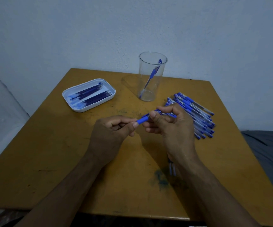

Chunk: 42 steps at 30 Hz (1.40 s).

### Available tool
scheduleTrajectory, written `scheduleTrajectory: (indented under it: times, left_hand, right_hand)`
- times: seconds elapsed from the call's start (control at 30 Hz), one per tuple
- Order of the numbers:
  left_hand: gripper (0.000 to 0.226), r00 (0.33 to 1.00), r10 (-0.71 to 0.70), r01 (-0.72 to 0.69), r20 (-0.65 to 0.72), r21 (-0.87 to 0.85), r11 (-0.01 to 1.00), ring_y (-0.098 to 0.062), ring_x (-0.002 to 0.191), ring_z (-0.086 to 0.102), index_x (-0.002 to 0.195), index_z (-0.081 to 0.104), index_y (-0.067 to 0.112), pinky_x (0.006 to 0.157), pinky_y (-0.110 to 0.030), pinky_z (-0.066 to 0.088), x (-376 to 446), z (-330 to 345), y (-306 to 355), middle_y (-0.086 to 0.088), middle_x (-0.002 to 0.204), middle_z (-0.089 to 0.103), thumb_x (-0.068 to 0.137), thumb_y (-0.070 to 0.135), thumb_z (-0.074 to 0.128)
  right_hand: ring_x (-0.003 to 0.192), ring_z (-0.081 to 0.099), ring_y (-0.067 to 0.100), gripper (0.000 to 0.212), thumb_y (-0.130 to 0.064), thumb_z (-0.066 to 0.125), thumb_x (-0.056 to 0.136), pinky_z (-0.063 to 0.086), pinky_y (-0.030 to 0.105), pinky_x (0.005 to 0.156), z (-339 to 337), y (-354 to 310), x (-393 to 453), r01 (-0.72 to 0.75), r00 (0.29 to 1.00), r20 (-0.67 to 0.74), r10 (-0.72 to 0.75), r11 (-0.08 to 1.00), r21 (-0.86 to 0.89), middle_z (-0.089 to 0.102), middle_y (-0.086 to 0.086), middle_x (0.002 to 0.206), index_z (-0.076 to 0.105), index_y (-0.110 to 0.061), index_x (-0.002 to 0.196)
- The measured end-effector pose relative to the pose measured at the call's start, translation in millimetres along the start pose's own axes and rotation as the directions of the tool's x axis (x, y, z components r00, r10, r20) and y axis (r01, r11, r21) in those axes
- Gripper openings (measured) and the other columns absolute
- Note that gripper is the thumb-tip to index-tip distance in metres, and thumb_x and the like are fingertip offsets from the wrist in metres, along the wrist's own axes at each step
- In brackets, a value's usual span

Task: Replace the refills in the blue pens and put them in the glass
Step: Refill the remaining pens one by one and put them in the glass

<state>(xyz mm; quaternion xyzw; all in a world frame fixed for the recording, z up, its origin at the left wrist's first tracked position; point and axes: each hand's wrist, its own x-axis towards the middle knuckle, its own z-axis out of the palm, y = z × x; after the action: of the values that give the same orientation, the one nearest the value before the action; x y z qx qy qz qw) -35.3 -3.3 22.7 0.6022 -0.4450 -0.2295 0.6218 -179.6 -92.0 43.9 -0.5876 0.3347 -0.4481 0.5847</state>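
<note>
Both grips pinch one blue pen (143, 119) above the table's (50, 161) bare middle.

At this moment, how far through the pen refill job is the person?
Early. One blue pen stands in the clear glass. Both the left hand and the right hand grip another blue pen above the table. A pile of blue pens waits, with dark refills in the white tray.

The worktop (67, 161) is ochre yellow with a blue-green ink smudge (162, 177). The pens (196, 112) are blue and clear. The glass (152, 76) is clear, the tray (70, 95) white, its refills (91, 94) dark blue. The wall (83, 30) is pale bluish white.
</note>
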Motion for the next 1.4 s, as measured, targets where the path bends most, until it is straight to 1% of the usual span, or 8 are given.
scheduleTrajectory:
  times: [0.23,0.47,0.7,0.8,0.93,1.07,1.23,1.4]
  left_hand:
    - [0.013,1.0,0.002,-0.002,-0.002,-0.02,1.0,0.001,0.048,0.058,0.098,0.077,0.004,0.05,-0.007,0.041,0,3,-2,0.006,0.066,0.072,0.085,0.006,0.075]
    - [0.017,0.998,-0.016,0.013,0.06,0.05,0.999,-0.006,0.074,0.072,0.108,0.076,0.015,0.062,-0.018,0.055,4,0,-5,0.004,0.085,0.077,0.092,0.013,0.071]
    - [0.033,0.974,0.18,-0.228,0.141,0.54,0.81,-0.001,0.113,0.06,0.127,0.068,0.019,0.097,-0.026,0.051,10,-22,-15,0.009,0.121,0.068,0.101,0.034,0.056]
    - [0.045,0.974,0.087,-0.205,0.208,0.658,0.724,-0.009,0.126,0.051,0.138,0.058,0.02,0.107,-0.027,0.041,17,-22,-18,0.003,0.136,0.06,0.098,0.041,0.055]
    - [0.055,0.972,-0.077,-0.127,0.221,0.775,0.619,-0.015,0.148,0.028,0.153,0.039,0.026,0.12,-0.032,0.025,32,-17,-15,0.002,0.16,0.035,0.102,0.041,0.052]
    - [0.052,0.958,-0.081,-0.179,0.275,0.794,0.581,-0.018,0.149,0.028,0.149,0.043,0.023,0.122,-0.039,0.027,43,-18,-20,-0.001,0.16,0.035,0.102,0.045,0.048]
    - [0.053,0.954,-0.105,-0.186,0.282,0.827,0.531,-0.014,0.154,0.016,0.152,0.041,0.027,0.126,-0.039,0.011,39,-19,-36,0.003,0.164,0.03,0.104,0.051,0.036]
    - [0.053,0.957,-0.091,-0.195,0.277,0.841,0.504,-0.013,0.154,0.015,0.151,0.041,0.028,0.125,-0.038,0.011,41,-18,-41,0.003,0.164,0.03,0.104,0.051,0.033]
  right_hand:
    - [0.074,0.076,0.031,0.026,-0.006,0.071,0.092,0.063,0.047,0.069,6,0,-5,-0.014,1.0,-0.002,0.014,1.0,0.013,0.076,0.016,0.078,0.054,-0.011,0.11]
    - [0.071,0.076,0.031,0.033,-0.004,0.072,0.091,0.064,0.047,0.067,10,-4,-3,-0.048,0.997,-0.056,0.051,0.998,0.047,0.075,0.016,0.079,0.053,-0.017,0.115]
    - [0.073,0.074,0.015,0.033,-0.013,0.072,0.094,0.063,0.041,0.058,5,-25,5,0.175,0.967,-0.133,-0.217,0.946,-0.273,0.068,0.003,0.08,0.056,-0.037,0.11]
    - [0.073,0.073,0.012,0.037,-0.017,0.072,0.094,0.062,0.042,0.06,5,-46,14,0.261,0.932,-0.144,-0.332,0.894,-0.365,0.07,-0.004,0.082,0.053,-0.047,0.102]
    - [0.069,0.071,0.009,0.03,-0.018,0.071,0.096,0.06,0.034,0.059,13,-82,33,0.368,0.876,-0.119,-0.467,0.808,-0.46,0.069,-0.007,0.083,0.054,-0.034,0.114]
    - [0.072,0.068,0.01,0.03,-0.011,0.069,0.096,0.061,0.036,0.059,22,-115,61,0.492,0.8,-0.093,-0.593,0.737,-0.463,0.068,-0.002,0.085,0.056,-0.019,0.122]
    - [0.071,0.066,0.018,0.027,-0.005,0.066,0.096,0.052,0.021,0.058,29,-131,99,0.568,0.709,-0.105,-0.698,0.653,-0.501,0.067,0.006,0.081,0.056,-0.011,0.121]
    - [0.076,0.065,0.022,0.028,-0.012,0.063,0.098,0.058,0.044,0.064,32,-102,134,0.455,0.823,0.046,-0.566,0.611,-0.648,0.067,0.006,0.087,0.051,-0.02,0.121]
